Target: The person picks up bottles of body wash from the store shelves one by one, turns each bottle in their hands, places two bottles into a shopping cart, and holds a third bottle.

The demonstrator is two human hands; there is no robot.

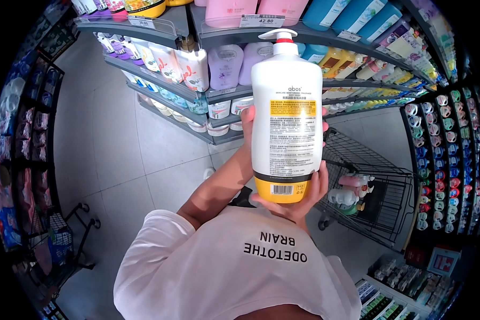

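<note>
I hold a large white pump bottle of abos body wash (287, 132) upright in front of my chest. Its back label, full of small print and a barcode, faces me, above a black band and a yellow base. My left hand (248, 127) grips its left side, thumb in front, with fingertips showing past the right edge. Under and around the lower right of the base is my right hand (318, 189), its palm partly hidden by the bottle. The white pump head with a red collar points left.
Ahead stands a grey shelf unit (220, 96) stocked with pump bottles and tubs. A wire shopping cart (376, 192) at my right holds several bottles (350, 196). Another cart (64, 240) is at lower left. Racks of packaged goods (440, 160) line the right side; tiled floor (116, 160) lies left.
</note>
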